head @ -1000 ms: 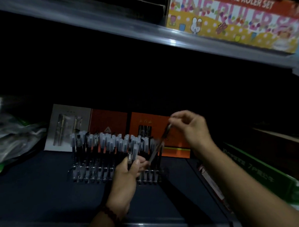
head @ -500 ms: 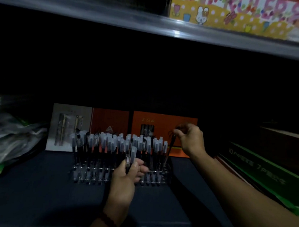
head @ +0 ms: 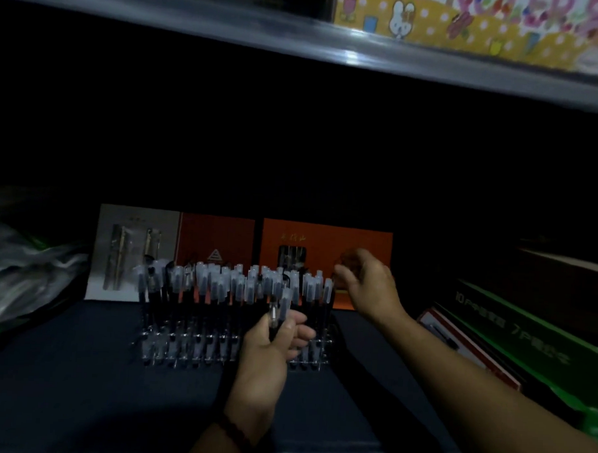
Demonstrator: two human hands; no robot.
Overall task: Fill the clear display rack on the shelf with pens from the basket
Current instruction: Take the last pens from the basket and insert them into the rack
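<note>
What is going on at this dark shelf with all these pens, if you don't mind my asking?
A person is stocking the clear plastic display rack, which stands on the dark shelf and looks almost full of clear-capped black pens. Their left hand grips spare pens upright in front of the rack. Their right hand hovers by the rack's right end, fingers loosely curled, with no pen visible in it.

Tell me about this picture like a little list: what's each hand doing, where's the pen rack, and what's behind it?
Rack: clear display rack on the dark shelf, crowded with upright capped pens
Left hand: grips spare pens in front of the rack
Right hand: beside the rack's right end, fingers too blurred to judge
Behind: orange boxes
Basket: not in view
</note>
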